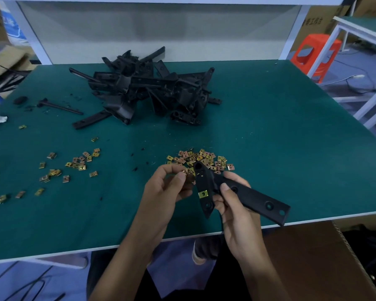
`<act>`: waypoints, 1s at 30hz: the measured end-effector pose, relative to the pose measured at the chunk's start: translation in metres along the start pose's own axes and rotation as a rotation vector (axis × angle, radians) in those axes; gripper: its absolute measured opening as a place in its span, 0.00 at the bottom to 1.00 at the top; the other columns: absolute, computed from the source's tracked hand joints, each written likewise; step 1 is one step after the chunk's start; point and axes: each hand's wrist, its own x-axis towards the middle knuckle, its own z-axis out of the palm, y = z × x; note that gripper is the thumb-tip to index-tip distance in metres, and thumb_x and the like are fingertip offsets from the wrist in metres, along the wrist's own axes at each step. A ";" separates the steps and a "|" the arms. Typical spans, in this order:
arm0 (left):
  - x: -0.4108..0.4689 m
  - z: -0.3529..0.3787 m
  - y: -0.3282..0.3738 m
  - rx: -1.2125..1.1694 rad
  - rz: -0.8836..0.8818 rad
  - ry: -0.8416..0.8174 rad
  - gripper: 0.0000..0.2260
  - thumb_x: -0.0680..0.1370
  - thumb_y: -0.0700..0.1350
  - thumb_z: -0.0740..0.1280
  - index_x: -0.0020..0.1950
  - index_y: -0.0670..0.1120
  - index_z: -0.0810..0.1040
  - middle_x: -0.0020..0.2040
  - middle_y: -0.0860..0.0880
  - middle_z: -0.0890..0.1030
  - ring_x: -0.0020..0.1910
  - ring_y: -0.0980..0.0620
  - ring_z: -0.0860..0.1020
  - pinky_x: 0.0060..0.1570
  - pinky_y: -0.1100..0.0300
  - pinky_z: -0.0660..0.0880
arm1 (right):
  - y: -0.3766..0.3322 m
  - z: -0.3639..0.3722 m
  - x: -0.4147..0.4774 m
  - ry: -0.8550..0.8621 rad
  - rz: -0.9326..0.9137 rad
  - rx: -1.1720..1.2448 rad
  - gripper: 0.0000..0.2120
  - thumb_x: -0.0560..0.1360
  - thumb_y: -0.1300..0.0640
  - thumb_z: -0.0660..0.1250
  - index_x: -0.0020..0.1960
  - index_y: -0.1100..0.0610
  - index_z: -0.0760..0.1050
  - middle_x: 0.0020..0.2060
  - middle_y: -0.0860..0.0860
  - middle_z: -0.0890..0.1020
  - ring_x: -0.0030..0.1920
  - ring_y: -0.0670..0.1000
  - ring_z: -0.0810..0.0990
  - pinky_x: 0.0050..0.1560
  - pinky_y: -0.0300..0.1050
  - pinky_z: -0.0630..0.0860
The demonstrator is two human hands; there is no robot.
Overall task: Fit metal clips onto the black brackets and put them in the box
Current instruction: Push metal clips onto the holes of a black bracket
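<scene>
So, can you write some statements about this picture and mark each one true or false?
1. The right hand holds a bracket. True.
2. The bracket has no clip on it. False: a fitted clip already sits on it.
3. The left hand is empty. False: it pinches a loose clip.
4. The bracket pile lies on the far part of the table. True.
5. The stool is blue. False: it is red.
</scene>
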 end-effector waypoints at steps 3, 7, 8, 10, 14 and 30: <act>-0.001 -0.003 -0.004 0.095 0.003 -0.039 0.11 0.83 0.43 0.64 0.46 0.58 0.80 0.37 0.55 0.78 0.38 0.57 0.77 0.41 0.65 0.76 | 0.000 0.000 0.001 0.002 0.011 0.014 0.14 0.74 0.61 0.69 0.60 0.58 0.79 0.41 0.54 0.84 0.35 0.47 0.82 0.36 0.36 0.78; 0.000 -0.004 -0.007 0.137 -0.008 -0.047 0.11 0.83 0.41 0.64 0.46 0.56 0.80 0.36 0.53 0.79 0.36 0.56 0.77 0.38 0.67 0.74 | -0.001 0.000 0.001 -0.006 0.019 0.002 0.14 0.74 0.61 0.69 0.59 0.58 0.79 0.42 0.54 0.85 0.34 0.47 0.81 0.36 0.36 0.78; -0.001 -0.003 -0.007 0.115 -0.013 -0.055 0.10 0.83 0.40 0.64 0.47 0.53 0.80 0.36 0.52 0.80 0.37 0.56 0.77 0.38 0.66 0.75 | -0.001 0.000 0.001 -0.008 0.019 -0.001 0.14 0.74 0.61 0.69 0.59 0.58 0.79 0.42 0.53 0.85 0.34 0.47 0.81 0.36 0.36 0.78; -0.001 0.000 -0.006 0.050 -0.027 -0.068 0.08 0.81 0.37 0.66 0.49 0.48 0.81 0.38 0.51 0.82 0.39 0.54 0.78 0.40 0.65 0.76 | -0.001 0.000 0.001 -0.009 0.022 -0.006 0.14 0.74 0.60 0.69 0.59 0.58 0.79 0.42 0.54 0.85 0.35 0.47 0.81 0.36 0.36 0.78; -0.001 0.003 -0.001 0.035 0.031 -0.036 0.06 0.78 0.35 0.69 0.49 0.45 0.81 0.39 0.54 0.83 0.39 0.57 0.78 0.41 0.66 0.76 | -0.002 -0.001 0.001 -0.005 0.029 0.002 0.14 0.74 0.60 0.69 0.59 0.58 0.80 0.43 0.55 0.85 0.35 0.48 0.82 0.37 0.37 0.79; 0.000 0.001 0.005 -0.030 -0.057 0.024 0.08 0.78 0.34 0.67 0.49 0.46 0.81 0.41 0.50 0.81 0.38 0.55 0.76 0.38 0.65 0.74 | -0.002 -0.003 0.001 -0.013 0.037 0.042 0.13 0.74 0.61 0.69 0.59 0.57 0.80 0.43 0.55 0.85 0.35 0.47 0.81 0.37 0.37 0.79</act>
